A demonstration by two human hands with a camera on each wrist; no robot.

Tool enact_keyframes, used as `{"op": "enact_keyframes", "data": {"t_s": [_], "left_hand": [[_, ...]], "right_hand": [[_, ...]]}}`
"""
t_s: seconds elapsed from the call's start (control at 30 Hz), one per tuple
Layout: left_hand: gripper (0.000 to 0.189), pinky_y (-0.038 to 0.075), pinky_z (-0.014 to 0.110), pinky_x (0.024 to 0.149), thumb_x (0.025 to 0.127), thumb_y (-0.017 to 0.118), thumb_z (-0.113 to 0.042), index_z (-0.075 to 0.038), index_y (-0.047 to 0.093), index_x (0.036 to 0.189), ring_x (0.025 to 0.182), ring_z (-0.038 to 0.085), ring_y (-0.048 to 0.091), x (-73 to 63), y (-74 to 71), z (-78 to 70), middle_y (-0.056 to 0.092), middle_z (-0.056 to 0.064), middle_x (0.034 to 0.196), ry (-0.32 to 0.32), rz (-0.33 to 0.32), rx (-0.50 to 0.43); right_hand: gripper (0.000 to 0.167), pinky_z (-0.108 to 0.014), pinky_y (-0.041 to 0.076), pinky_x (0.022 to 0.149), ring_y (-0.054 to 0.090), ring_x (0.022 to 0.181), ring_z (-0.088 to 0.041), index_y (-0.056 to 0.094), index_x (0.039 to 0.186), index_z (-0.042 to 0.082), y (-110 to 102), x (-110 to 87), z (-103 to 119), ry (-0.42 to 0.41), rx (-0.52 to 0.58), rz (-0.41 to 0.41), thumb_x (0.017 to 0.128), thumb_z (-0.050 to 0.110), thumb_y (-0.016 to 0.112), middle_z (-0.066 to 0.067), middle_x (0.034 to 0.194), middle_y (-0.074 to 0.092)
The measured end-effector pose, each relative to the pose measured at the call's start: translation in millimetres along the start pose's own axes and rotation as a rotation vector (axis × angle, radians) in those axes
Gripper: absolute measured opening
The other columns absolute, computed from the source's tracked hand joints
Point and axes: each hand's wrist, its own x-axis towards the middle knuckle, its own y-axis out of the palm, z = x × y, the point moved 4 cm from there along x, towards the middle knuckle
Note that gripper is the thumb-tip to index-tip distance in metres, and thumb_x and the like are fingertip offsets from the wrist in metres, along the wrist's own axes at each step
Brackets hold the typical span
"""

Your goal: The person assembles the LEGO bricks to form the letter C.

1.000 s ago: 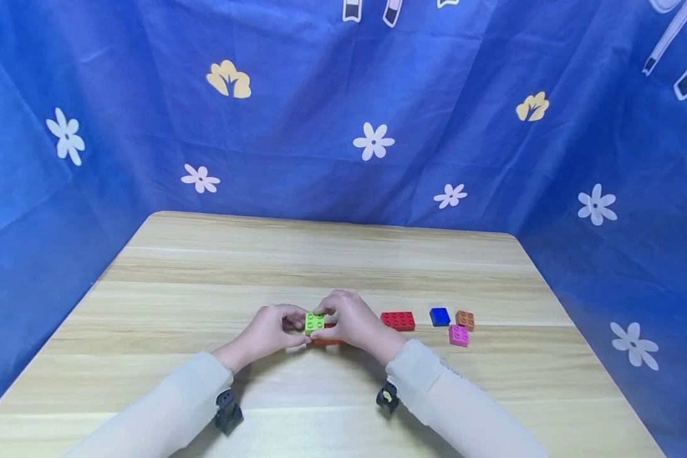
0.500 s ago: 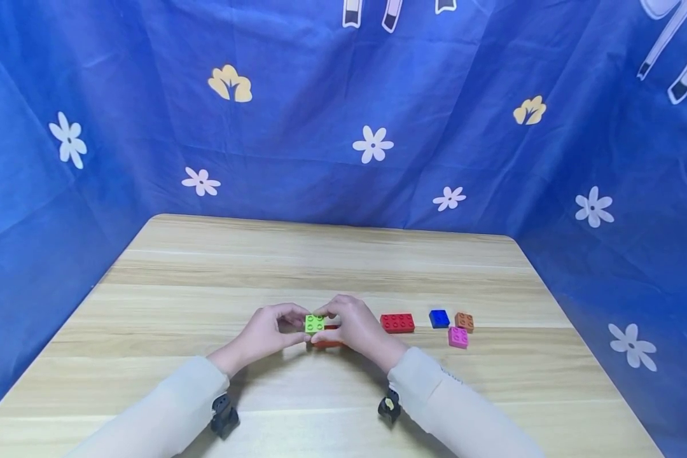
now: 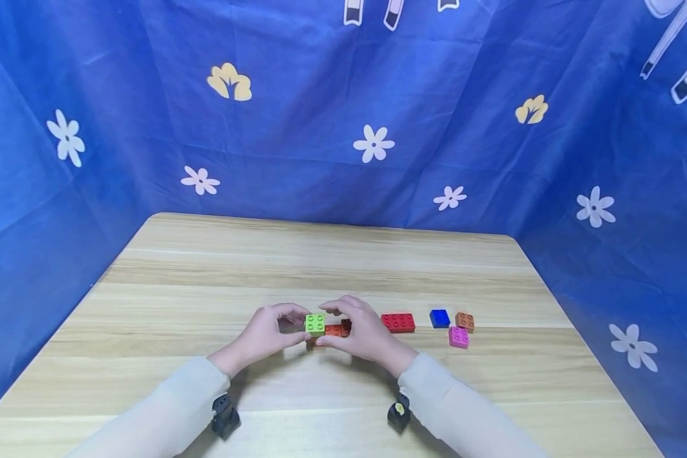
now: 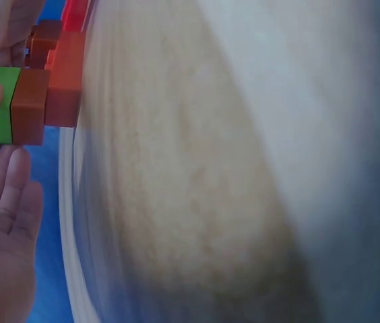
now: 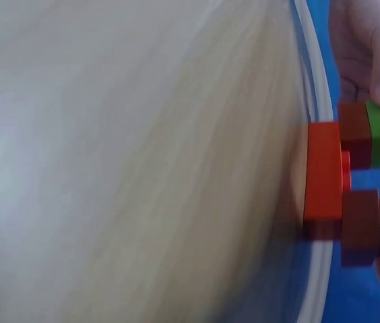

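Observation:
A small stack of building bricks stands mid-table: a long orange-red brick (image 5: 323,175) at the base, a brown brick (image 4: 29,108) on one end, another brown brick (image 5: 360,229) on the other. On top of the left brown one sits a lime green brick (image 3: 315,324). My left hand (image 3: 263,331) pinches the green brick between thumb and fingertips. Around the right part of the stack, my right hand (image 3: 366,334) is spread, thumb at the near side and fingers at the far side, away from the green brick. It partly hides the right brown brick in the head view.
To the right lie a long red brick (image 3: 397,322), a blue brick (image 3: 439,318), an orange-brown brick (image 3: 465,321) and a pink brick (image 3: 458,337). The wooden table (image 3: 320,254) meets a blue patterned cloth (image 3: 298,127) at its back and sides.
My right hand has let go of the green brick and drawn a little to the right, uncovering more of the stack. The left hand keeps its hold.

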Motion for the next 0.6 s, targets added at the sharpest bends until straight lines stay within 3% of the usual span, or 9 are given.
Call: {"op": "enact_keyframes", "data": {"t_s": [0.1, 0.23, 0.4, 0.6], "left_hand": [[0.033, 0.053, 0.037, 0.078, 0.075, 0.081, -0.015, -0.007, 0.068, 0.105, 0.084, 0.02, 0.065, 0.2, 0.2, -0.3, 0.069, -0.003, 0.09, -0.015, 0.002, -0.006], [0.035, 0.052, 0.039, 0.08, 0.074, 0.081, -0.014, -0.007, 0.068, 0.106, 0.084, 0.02, 0.065, 0.0, 0.8, -1.0, 0.069, -0.003, 0.091, -0.036, 0.001, -0.016], [0.035, 0.053, 0.037, 0.08, 0.074, 0.081, -0.015, -0.007, 0.068, 0.106, 0.085, 0.019, 0.064, 0.1, 1.8, 1.5, 0.068, -0.003, 0.092, -0.051, -0.001, -0.023], [0.035, 0.053, 0.037, 0.08, 0.074, 0.081, -0.014, -0.008, 0.068, 0.106, 0.084, 0.018, 0.064, 1.1, 2.1, 2.2, 0.068, -0.003, 0.092, -0.038, -0.007, -0.028]], "right_hand": [[0.061, -0.032, 0.047, 0.09, 0.055, 0.104, -0.01, 0.059, 0.126, 0.013, -7, -8.0, -5, -0.001, -0.001, -0.005, 0.077, 0.045, 0.077, -0.003, 0.115, 0.062], [0.063, -0.035, 0.044, 0.095, 0.054, 0.108, -0.01, 0.057, 0.128, 0.015, -20, -22.9, -15, 0.02, -0.031, -0.02, 0.078, 0.048, 0.075, 0.003, 0.119, 0.06], [0.064, -0.038, 0.044, 0.096, 0.054, 0.108, -0.01, 0.056, 0.129, 0.016, -36, -43.1, -31, 0.066, -0.052, -0.052, 0.077, 0.046, 0.077, 0.009, 0.122, 0.058], [0.059, -0.037, 0.046, 0.093, 0.055, 0.106, -0.011, 0.058, 0.127, 0.017, -56, -65.1, -50, 0.104, -0.097, -0.109, 0.077, 0.044, 0.077, 0.006, 0.117, 0.061]]}}
